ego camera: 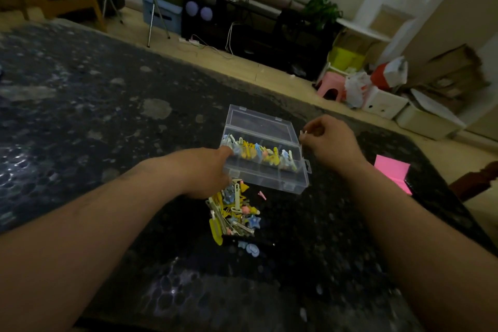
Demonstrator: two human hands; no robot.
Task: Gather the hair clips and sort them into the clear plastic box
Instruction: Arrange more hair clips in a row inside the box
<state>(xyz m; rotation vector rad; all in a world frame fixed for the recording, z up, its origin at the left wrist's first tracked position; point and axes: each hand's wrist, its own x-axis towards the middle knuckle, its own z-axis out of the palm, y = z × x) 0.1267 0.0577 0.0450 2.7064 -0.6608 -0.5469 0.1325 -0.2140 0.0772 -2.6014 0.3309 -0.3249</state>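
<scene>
Hair clips in yellow, blue and pink fill the far row of the clear plastic box, which lies open between the 2 hands. A loose pile lies on the dark table, just on the near side of the left hand. This hand reaches the box's left end with blurred fingers, so I cannot tell its grasp; the right hand, beside the right end, pinches 1 small white clip.

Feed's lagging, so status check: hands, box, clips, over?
Left hand at left end of clear plastic box, grip blurred. Right hand pinches white clip. Box open, far row holding clips; pile loose in front. Nothing blocking.
</scene>
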